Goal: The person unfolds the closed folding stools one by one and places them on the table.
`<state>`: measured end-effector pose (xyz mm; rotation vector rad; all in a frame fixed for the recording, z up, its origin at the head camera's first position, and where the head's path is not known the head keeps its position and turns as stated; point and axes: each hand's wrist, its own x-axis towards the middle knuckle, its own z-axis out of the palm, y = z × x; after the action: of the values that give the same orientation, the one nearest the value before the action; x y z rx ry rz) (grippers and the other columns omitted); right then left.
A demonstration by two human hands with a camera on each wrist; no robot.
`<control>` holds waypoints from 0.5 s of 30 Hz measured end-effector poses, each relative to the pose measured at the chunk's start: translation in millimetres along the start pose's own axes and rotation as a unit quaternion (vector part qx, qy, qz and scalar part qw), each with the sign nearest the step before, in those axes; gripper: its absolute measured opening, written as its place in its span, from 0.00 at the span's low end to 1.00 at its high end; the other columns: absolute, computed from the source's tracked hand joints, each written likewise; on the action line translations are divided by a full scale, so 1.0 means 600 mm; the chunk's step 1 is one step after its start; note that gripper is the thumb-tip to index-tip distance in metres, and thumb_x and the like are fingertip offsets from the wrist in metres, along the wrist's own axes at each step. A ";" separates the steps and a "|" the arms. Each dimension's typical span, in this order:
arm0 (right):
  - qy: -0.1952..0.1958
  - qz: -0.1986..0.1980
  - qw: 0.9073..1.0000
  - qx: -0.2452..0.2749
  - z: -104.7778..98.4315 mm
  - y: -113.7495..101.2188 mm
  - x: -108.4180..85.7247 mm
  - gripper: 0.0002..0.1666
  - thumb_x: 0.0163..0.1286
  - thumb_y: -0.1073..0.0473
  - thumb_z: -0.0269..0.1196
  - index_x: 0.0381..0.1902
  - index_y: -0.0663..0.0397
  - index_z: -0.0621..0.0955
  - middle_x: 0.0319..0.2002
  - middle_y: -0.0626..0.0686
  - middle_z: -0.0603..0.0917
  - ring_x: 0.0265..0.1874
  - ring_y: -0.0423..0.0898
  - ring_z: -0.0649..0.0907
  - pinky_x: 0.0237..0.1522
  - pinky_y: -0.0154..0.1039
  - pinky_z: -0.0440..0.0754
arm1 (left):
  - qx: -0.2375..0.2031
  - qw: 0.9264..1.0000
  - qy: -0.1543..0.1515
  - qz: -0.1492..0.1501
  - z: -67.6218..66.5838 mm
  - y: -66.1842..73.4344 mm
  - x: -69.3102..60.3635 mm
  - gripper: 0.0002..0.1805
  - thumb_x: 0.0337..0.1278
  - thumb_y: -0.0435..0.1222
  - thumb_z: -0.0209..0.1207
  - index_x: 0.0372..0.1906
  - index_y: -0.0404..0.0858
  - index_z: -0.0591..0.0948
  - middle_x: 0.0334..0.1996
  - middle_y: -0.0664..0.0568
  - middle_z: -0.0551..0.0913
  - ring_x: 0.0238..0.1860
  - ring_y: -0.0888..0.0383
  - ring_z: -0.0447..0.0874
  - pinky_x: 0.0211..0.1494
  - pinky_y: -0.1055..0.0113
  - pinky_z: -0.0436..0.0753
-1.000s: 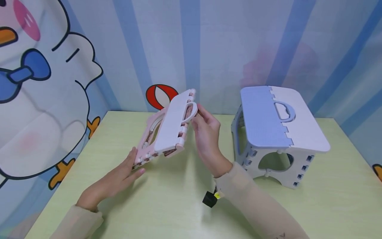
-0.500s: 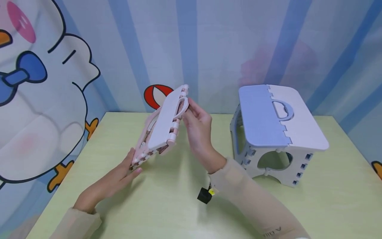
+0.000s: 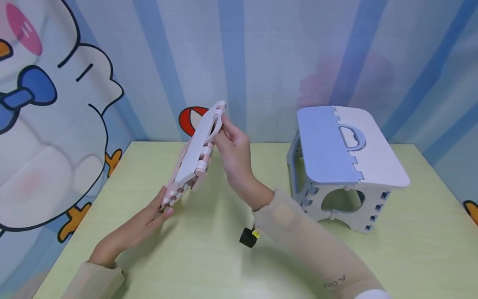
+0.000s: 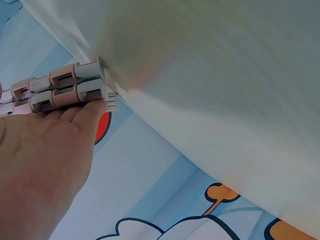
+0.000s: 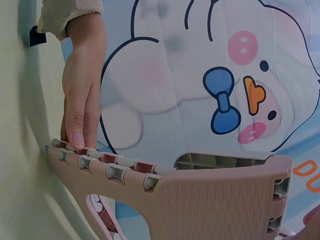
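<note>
A pink and white folding stool (image 3: 194, 149) stands tilted above the table, its seat panel seen nearly edge-on. My right hand (image 3: 239, 162) grips it by the white loop handle at its upper right edge. At the stool's lower hinged end, my left hand (image 3: 138, 226) supports it with nearly straight fingers. The left wrist view has this hand (image 4: 45, 160) against the row of pink and white hinges (image 4: 55, 87). In the right wrist view, the left thumb touches the hinge row, the pink ribbed panel (image 5: 215, 200) faces the camera, and the right hand barely shows at the lower right corner.
An unfolded blue and white stool (image 3: 332, 145) stands upright at the right of the pale green table (image 3: 209, 265). A small black block (image 3: 248, 237) hangs at the right sleeve. Behind the table is a striped blue backdrop (image 3: 269, 62) with a cartoon bird.
My right hand has moved left with the stool's handle, turning the stool steeper and more edge-on. The pink leg frame shows less now. The left hand stays at the lower end.
</note>
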<state>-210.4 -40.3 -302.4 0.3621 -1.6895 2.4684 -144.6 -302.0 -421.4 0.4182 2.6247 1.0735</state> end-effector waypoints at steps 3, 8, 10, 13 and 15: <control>-0.009 0.000 1.000 -0.001 0.005 -0.001 0.003 0.33 0.72 0.70 0.52 0.74 0.67 0.61 0.73 0.58 0.66 0.68 0.48 0.71 0.60 0.35 0.74 | -0.004 1.000 0.001 0.000 0.000 -0.002 0.000 0.43 0.79 0.50 0.43 0.79 0.38 0.32 0.78 0.35 0.35 0.76 0.35 0.36 0.72 0.35 0.47; -0.023 -0.001 1.000 -0.007 0.010 -0.005 0.009 0.34 0.71 0.72 0.49 0.74 0.67 0.61 0.74 0.59 0.64 0.69 0.49 0.70 0.60 0.36 0.74 | -0.015 1.000 0.003 0.002 -0.001 -0.004 0.000 0.42 0.80 0.50 0.42 0.79 0.39 0.32 0.78 0.34 0.36 0.76 0.34 0.38 0.72 0.34 0.48; -0.025 0.002 1.000 -0.013 0.013 -0.007 0.011 0.34 0.71 0.72 0.49 0.74 0.67 0.61 0.74 0.59 0.64 0.69 0.49 0.70 0.60 0.36 0.74 | -0.022 1.000 0.003 0.000 -0.001 -0.003 0.000 0.42 0.80 0.50 0.42 0.79 0.39 0.32 0.78 0.34 0.36 0.76 0.34 0.38 0.72 0.34 0.48; -0.023 0.010 1.000 -0.015 0.015 -0.010 0.013 0.34 0.71 0.72 0.50 0.74 0.67 0.61 0.73 0.59 0.65 0.69 0.49 0.71 0.60 0.37 0.75 | -0.027 1.000 0.002 0.001 -0.002 -0.001 -0.001 0.42 0.80 0.49 0.42 0.79 0.39 0.32 0.78 0.33 0.36 0.76 0.33 0.37 0.71 0.34 0.48; -0.021 0.016 0.999 -0.020 0.017 -0.014 0.014 0.34 0.71 0.71 0.50 0.74 0.66 0.61 0.73 0.59 0.65 0.68 0.49 0.71 0.59 0.38 0.75 | -0.029 1.000 0.001 0.004 -0.002 0.000 -0.001 0.42 0.80 0.49 0.42 0.79 0.38 0.32 0.77 0.32 0.36 0.75 0.32 0.37 0.71 0.33 0.48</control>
<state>-215.3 -47.2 -289.2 0.3890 -1.7712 2.4634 -144.6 -303.1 -420.3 0.4151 2.5881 1.1508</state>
